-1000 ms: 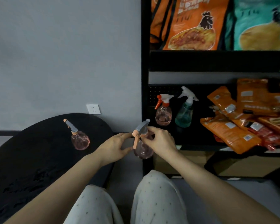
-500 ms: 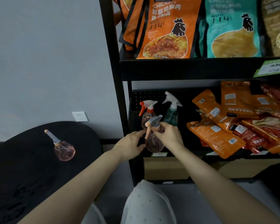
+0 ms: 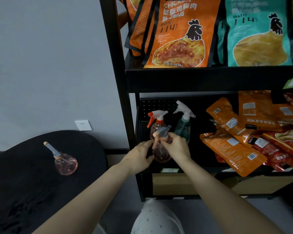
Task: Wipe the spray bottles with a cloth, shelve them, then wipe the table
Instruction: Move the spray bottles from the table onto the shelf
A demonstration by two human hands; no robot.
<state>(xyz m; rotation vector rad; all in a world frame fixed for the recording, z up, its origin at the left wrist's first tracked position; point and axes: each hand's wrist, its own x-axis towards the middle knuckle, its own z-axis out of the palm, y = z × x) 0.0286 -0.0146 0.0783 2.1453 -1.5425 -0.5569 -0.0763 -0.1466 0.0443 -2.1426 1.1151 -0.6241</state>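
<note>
Spray bottle, pink with a grey head, is held between both hands at the front edge of the lower shelf, near its left end, just ahead of a red-triggered pink bottle and a teal bottle. The left hand cups its left side; the right hand curls its fingers round the neck and shoulder. No cloth is visible. Shelving appears to be the step in hand. Next, the bottle needs setting down upright without knocking its neighbours. Another pink bottle waits on the black table, toward its back edge.
</note>
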